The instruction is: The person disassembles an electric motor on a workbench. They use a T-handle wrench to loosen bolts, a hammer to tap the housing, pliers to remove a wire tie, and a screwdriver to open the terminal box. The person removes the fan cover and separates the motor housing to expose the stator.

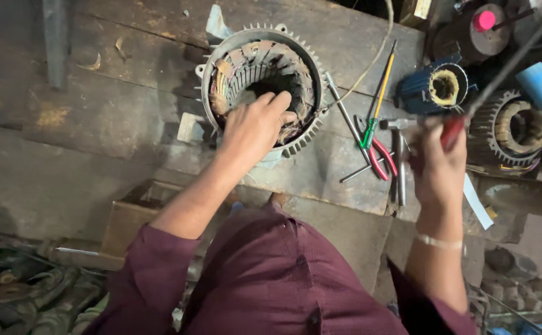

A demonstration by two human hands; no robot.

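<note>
Worn wooden workbench [97, 118], cluttered; finned motor stator housing [262, 87] upright at centre, copper windings [237, 68] remained seated in slots; left hand [255, 127] loosely curled, fingers reaching into bore; right hand [438, 164] closed round red-handled tool [454, 130]; pliers [379, 155] just beside.
</note>
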